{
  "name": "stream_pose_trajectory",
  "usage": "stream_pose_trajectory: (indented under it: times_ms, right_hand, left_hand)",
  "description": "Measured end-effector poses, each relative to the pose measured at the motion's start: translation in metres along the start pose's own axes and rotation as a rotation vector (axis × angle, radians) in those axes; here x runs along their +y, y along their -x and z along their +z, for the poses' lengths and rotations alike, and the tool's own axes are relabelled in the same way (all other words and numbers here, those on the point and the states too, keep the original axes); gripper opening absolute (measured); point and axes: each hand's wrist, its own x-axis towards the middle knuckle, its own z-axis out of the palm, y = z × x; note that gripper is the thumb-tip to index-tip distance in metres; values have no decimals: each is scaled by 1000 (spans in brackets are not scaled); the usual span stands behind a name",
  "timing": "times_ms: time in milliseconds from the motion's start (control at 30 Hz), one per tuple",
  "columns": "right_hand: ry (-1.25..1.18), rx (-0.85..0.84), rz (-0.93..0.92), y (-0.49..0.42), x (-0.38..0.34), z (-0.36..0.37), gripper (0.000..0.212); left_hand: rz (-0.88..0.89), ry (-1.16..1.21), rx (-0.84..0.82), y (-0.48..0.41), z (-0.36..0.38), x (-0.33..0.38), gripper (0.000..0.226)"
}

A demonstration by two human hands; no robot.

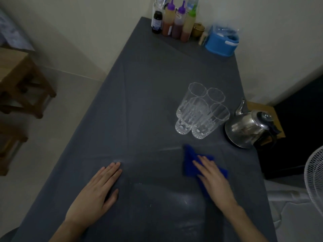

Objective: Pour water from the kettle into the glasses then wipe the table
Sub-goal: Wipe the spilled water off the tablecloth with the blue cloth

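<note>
Several clear cut glasses (201,110) stand in a tight cluster on the grey cloth-covered table (139,102), right of centre. A steel kettle (248,128) sits just right of them at the table's right edge, spout pointing away. A blue cloth (189,158) lies flat near the front. My right hand (215,180) presses on it with straight fingers. My left hand (97,191) rests flat on the bare tablecloth to the left, holding nothing.
At the far end stand several sauce bottles (174,21), a dark bottle (157,22) and a blue plastic container (221,43). A wooden stool (22,81) is on the floor at left. A white fan (314,179) stands at right.
</note>
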Motion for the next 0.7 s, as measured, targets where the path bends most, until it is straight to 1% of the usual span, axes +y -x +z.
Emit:
stream_pose_trajectory:
  times_ms: [100,133,200,267,400,533,633,700]
  right_hand:
    - [-84,82,327,5,18,-12,46]
    - [-117,100,395,5,18,-11,44]
    - [-155,135,448,0,9,-5,41]
    - [-200,160,453,-6,-9,4,38]
    - [-294,164,343,-24,-68,23,36]
    - [-363,83,176,-32,-143,45,36]
    - [-303,-6,-23,-26,-182,57,41]
    - [-251,-40,-135,-18,-187,56,42]
  left_hand:
    - [4,-9,4,0,1,0,56]
    - [2,-10,5,1,1,-1,55]
    - [4,-14,2,1,2,-1,56]
    - [1,-19,-7,2,2,-1,56]
    - [0,-49,-18,2,2,-2,52]
    - [-1,-51,-53,4,0,-3,52]
    - [-110,-59,-40,7,-1,-7,49]
    - [-191,-37,-24,11,-6,-14,52]
